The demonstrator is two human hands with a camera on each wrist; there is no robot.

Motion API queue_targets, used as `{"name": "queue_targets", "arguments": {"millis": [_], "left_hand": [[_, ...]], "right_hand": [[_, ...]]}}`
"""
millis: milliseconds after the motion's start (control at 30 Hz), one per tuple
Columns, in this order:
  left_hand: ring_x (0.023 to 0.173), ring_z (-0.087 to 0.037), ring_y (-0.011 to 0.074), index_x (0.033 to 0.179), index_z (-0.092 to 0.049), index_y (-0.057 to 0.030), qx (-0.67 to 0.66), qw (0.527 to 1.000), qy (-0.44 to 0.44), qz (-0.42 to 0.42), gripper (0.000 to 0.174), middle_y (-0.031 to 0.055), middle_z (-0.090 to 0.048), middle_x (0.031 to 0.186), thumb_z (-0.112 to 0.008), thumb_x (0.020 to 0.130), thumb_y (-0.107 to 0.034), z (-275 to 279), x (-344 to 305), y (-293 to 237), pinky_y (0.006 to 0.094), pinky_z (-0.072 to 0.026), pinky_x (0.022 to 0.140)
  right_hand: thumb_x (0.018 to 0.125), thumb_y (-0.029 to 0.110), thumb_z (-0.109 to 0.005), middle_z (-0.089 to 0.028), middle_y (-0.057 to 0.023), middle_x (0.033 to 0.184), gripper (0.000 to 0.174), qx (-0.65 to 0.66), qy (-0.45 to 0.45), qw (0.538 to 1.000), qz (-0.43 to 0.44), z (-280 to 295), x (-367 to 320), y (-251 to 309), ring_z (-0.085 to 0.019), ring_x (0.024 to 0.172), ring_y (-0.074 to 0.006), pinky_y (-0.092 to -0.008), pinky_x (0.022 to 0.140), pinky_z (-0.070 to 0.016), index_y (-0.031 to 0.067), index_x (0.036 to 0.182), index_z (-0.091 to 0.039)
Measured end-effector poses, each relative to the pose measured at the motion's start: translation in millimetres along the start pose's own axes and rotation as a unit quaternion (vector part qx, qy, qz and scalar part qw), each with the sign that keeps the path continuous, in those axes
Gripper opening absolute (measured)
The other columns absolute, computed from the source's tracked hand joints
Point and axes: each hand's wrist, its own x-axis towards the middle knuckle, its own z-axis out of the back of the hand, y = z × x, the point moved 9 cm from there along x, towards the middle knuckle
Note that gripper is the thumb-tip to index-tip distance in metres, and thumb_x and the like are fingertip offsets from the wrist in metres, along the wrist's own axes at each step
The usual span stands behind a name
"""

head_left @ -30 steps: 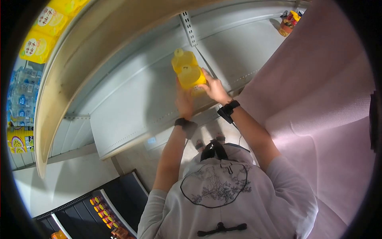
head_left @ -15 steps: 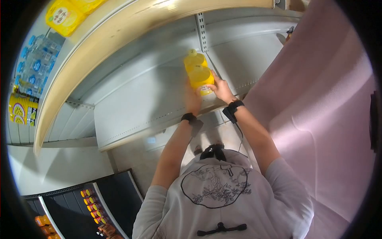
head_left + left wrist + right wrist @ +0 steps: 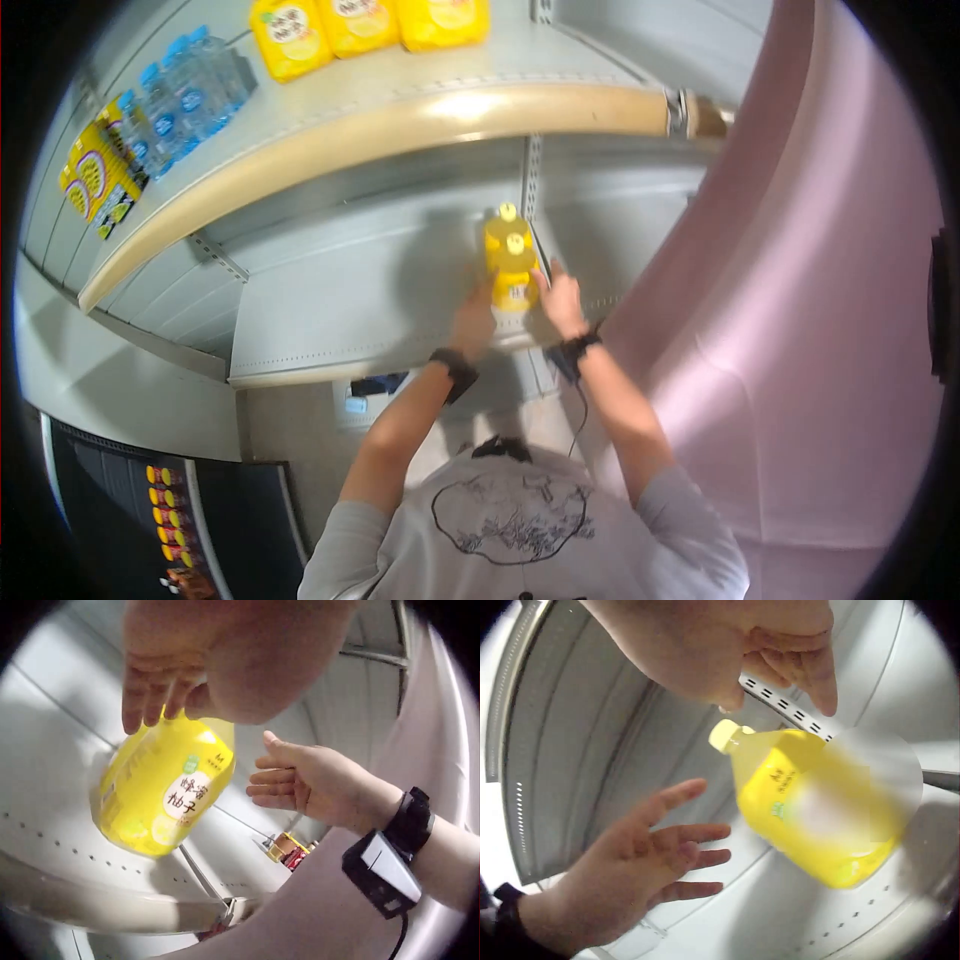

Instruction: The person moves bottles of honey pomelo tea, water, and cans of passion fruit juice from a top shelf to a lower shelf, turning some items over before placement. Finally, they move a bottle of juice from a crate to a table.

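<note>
A yellow drink bottle with a pale cap stands on the grey metal shelf, and a second yellow bottle stands right behind it. My left hand is just left of the front bottle and my right hand just right of it. In the left wrist view the bottle sits below my left hand's straight fingers, with the right hand spread and apart from it. In the right wrist view the bottle stands free between my right hand and left hand.
The shelf above carries yellow bottles, a pack of water bottles and yellow packs. A slotted upright runs behind the bottles. A pink wall closes off the right. A black display with small bottles stands low left.
Both hands gripped the front yellow bottle and carried it deeper onto the shelf. Now it stands there and both hands have let go and spread. The head view has tilted upward.
</note>
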Motion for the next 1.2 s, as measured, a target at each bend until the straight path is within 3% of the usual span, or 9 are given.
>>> {"name": "queue_targets", "arguments": {"millis": [133, 300, 367, 467, 533, 700, 833, 933, 1200], "left_hand": [[0.094, -0.053, 0.0366, 0.111, -0.052, -0.0040, -0.016, 0.995, -0.072, -0.062, 0.033, 0.0206, -0.053, 0.109, -0.042, 0.079, -0.002, 63, -21, -41, 0.0420, -0.0432, 0.080], [0.084, -0.057, 0.0351, 0.103, -0.055, -0.0013, -0.087, 0.980, -0.063, -0.168, 0.024, 0.0193, -0.059, 0.096, -0.048, 0.081, -0.009, 180, -48, -138, 0.0400, -0.0455, 0.073], [0.086, -0.059, 0.0285, 0.104, -0.057, -0.0025, -0.090, 0.989, -0.023, -0.113, 0.025, 0.0170, -0.060, 0.096, -0.054, 0.080, -0.010, 230, -54, -165, 0.0330, -0.0470, 0.074], [0.072, -0.062, 0.0217, 0.097, -0.061, -0.0042, 0.045, 0.966, -0.134, -0.218, 0.021, 0.0124, -0.064, 0.082, -0.058, 0.078, -0.012, 314, -62, -221, 0.0300, -0.0484, 0.064], [0.066, -0.062, 0.0202, 0.091, -0.063, -0.0040, 0.097, 0.947, -0.195, -0.234, 0.018, 0.0114, -0.064, 0.077, -0.060, 0.076, -0.015, 360, -54, -251, 0.0293, -0.0480, 0.061], [0.068, -0.061, 0.0256, 0.086, -0.064, -0.0022, 0.107, 0.964, -0.190, -0.151, 0.031, 0.0151, -0.063, 0.073, -0.057, 0.075, -0.030, 426, 26, -254, 0.0311, -0.0469, 0.064], [0.068, -0.059, 0.0223, 0.086, -0.064, 0.0011, 0.056, 0.977, -0.187, -0.090, 0.035, 0.0130, -0.063, 0.076, -0.058, 0.074, -0.031, 443, 78, -241, 0.0295, -0.0464, 0.064], [0.081, -0.057, 0.0206, 0.102, -0.058, -0.0014, 0.047, 0.990, -0.134, -0.015, 0.042, 0.0119, -0.060, 0.092, -0.056, 0.076, -0.035, 442, 96, -237, 0.0310, -0.0468, 0.070], [0.107, -0.048, 0.0285, 0.133, -0.023, -0.0020, -0.040, 0.992, -0.116, 0.021, 0.072, 0.0165, -0.040, 0.128, -0.058, 0.077, -0.031, 426, 159, -210, 0.0433, -0.0452, 0.079]], "right_hand": [[0.082, 0.023, -0.053, -0.058, -0.0238, 0.071, 0.031, 0.042, -0.006, 0.999, 0.016, 29, -13, 39, -0.060, 0.069, -0.0360, -0.0402, 0.059, -0.0471, -0.0010, 0.101, -0.058], [0.080, 0.015, -0.057, -0.063, -0.0196, 0.077, 0.022, 0.111, 0.072, 0.987, 0.088, 117, -11, 162, -0.064, 0.069, -0.0218, -0.0294, 0.063, -0.0491, -0.0029, 0.092, -0.061], [0.079, 0.016, -0.060, -0.064, -0.0148, 0.070, 0.020, 0.191, 0.069, 0.974, 0.097, 160, -2, 199, -0.063, 0.060, -0.0175, -0.0266, 0.056, -0.0480, -0.0007, 0.088, -0.064], [0.084, 0.017, -0.055, -0.059, -0.0013, 0.065, 0.020, 0.291, 0.104, 0.949, 0.069, 219, 11, 254, -0.055, 0.060, -0.0061, -0.0201, 0.055, -0.0433, -0.0014, 0.088, -0.061], [0.083, 0.017, -0.055, -0.059, -0.0036, 0.063, 0.021, 0.229, 0.013, 0.956, 0.185, 263, 30, 290, -0.055, 0.060, -0.0069, -0.0203, 0.055, -0.0435, -0.0030, 0.085, -0.061], [0.079, 0.028, -0.056, -0.060, -0.0093, 0.060, 0.033, 0.122, -0.054, 0.965, 0.226, 296, 109, 340, -0.059, 0.055, -0.0151, -0.0263, 0.055, -0.0460, -0.0041, 0.084, -0.061], [0.080, 0.032, -0.056, -0.060, -0.0118, 0.079, 0.045, -0.048, -0.093, 0.970, 0.220, 282, 166, 359, -0.059, 0.064, -0.0167, -0.0269, 0.056, -0.0513, -0.0020, 0.109, -0.053], [0.077, 0.029, -0.054, -0.056, -0.0218, 0.104, 0.051, -0.022, 0.000, 0.990, 0.139, 262, 188, 355, -0.061, 0.082, -0.0273, -0.0334, 0.066, -0.0518, -0.0047, 0.115, -0.047], [0.079, 0.029, -0.058, -0.036, -0.0200, 0.129, 0.070, 0.001, 0.086, 0.992, 0.095, 205, 238, 343, -0.045, 0.112, -0.0287, -0.0394, 0.076, -0.0507, 0.0023, 0.133, -0.023]]}}
